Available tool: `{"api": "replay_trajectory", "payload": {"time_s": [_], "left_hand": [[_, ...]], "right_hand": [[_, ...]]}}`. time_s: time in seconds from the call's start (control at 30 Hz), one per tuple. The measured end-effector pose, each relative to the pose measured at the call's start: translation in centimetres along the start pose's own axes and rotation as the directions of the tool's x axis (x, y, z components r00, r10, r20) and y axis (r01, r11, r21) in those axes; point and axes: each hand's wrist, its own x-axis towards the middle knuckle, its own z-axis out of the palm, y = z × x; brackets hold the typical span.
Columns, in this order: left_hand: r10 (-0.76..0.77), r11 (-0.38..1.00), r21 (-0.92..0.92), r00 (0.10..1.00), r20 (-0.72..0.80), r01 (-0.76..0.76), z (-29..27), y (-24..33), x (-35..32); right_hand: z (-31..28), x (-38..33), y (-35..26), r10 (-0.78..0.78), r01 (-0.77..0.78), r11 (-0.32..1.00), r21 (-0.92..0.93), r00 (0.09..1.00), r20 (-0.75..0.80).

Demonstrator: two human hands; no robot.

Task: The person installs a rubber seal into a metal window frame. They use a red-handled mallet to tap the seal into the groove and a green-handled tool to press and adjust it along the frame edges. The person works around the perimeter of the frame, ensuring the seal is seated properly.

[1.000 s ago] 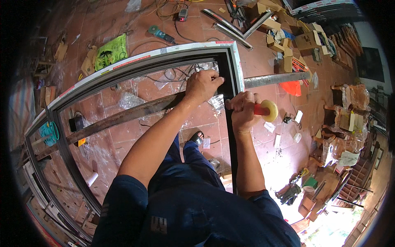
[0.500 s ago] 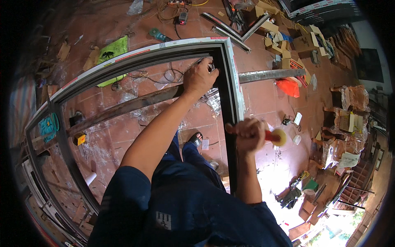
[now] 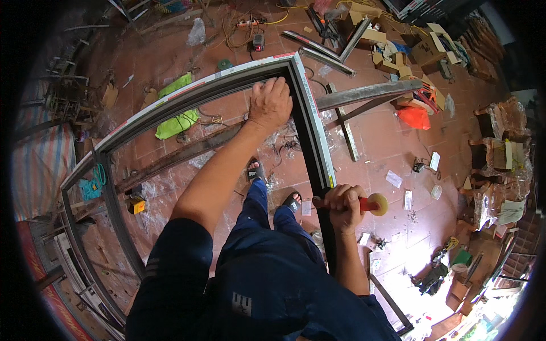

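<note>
My left hand (image 3: 271, 103) rests at the inner edge of a dark metal frame (image 3: 196, 94), close to its far right corner. Its fingers bend over the top bar, and the tips are hidden. Closed in a fist, my right hand (image 3: 344, 206) grips a mallet with a red body and a round yellowish face (image 3: 375, 204). It is just over the frame's right bar, and the fist covers most of the handle. White and red protective tape (image 3: 314, 111) runs along the frame's outer edge.
A long metal beam (image 3: 369, 95) passes under the frame. On the tiled floor lie a light green bag (image 3: 176, 123), an orange bag (image 3: 414, 117) and an L-shaped profile (image 3: 355, 41). Plastic-wrapped wooden furniture (image 3: 495, 165) stands at right. My sandalled feet (image 3: 293, 200) are inside the frame.
My view has shifted, so both feet now show. My left hand has moved slightly left from the corner, its fingers now over the bar. The mallet, blurred before, now appears sharper and lower.
</note>
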Motion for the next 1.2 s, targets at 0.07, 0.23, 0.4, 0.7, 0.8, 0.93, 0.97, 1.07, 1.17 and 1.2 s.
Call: {"api": "replay_trajectory", "payload": {"time_s": [0.07,0.23,0.4,0.7,0.8,0.93,0.97,1.07,1.17,1.2], "left_hand": [[0.052,0.999,0.014,0.997,0.066,-0.053,-0.7,-0.3,0.5],[0.07,0.997,0.041,0.995,0.065,-0.072,-0.7,-0.1,0.2],[0.059,0.998,0.016,0.979,0.196,-0.063,-1.5,0.1,0.9],[-0.026,0.999,0.051,0.949,0.314,0.011,-2.6,0.1,0.8],[-0.059,0.997,0.069,0.897,0.438,0.032,-3.5,0.4,1.7],[-0.117,0.986,0.167,0.772,0.625,0.015,-4.7,1.6,3.6],[-0.13,0.981,0.195,0.746,0.654,-0.001,-5.0,1.9,3.7],[-0.087,0.972,0.232,0.839,0.538,-0.047,-4.3,1.6,2.4],[-0.144,0.983,0.182,0.744,0.652,0.03,-5.0,2.4,4.0],[-0.167,0.983,0.169,0.692,0.702,0.066,-5.7,2.7,4.5]], "right_hand": [[-0.4,0.1,0.1,0.016,-0.016,1.0,0.026,1.0,0.002],[-0.4,0.1,-0.1,0.051,-0.049,0.995,0.084,0.998,-0.025],[-0.3,0.2,-0.2,0.082,-0.076,0.992,0.101,0.995,-0.054],[-0.4,0.7,-0.3,0.168,-0.146,0.973,0.177,0.98,-0.111],[-0.7,1.3,-0.3,0.155,-0.127,0.963,0.236,0.982,-0.106],[-0.8,1.4,-0.4,0.2,-0.152,0.938,0.311,0.971,-0.129],[-0.6,1.2,-0.6,0.197,-0.149,0.936,0.32,0.973,-0.121],[-0.9,1.1,-0.1,0.185,-0.144,0.94,0.31,0.977,-0.105],[-1.1,1.1,0.2,0.19,-0.147,0.935,0.324,0.976,-0.106],[-1.0,1.1,0.2,0.205,-0.158,0.93,0.331,0.972,-0.113]]}}
